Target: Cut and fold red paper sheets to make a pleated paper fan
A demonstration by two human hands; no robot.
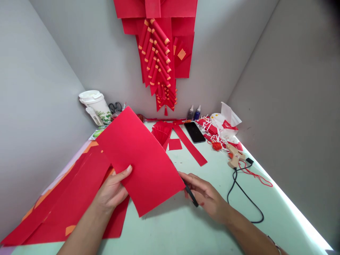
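My left hand (113, 191) pinches the red paper sheet (138, 159) by its lower edge above the worktop (170, 226), light and floppy, while my right hand (205, 196) closes on black scissors (191, 195) at its corner.

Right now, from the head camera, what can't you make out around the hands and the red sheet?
- Head view: the black-handled tool in the right hand; the red sheet covers its working end, so its type is unclear.
- The left hand fingers behind the sheet; only the thumb shows.
- The cup label: too small to read.
- The phone screen: dark.
- The cable end: not traceable.
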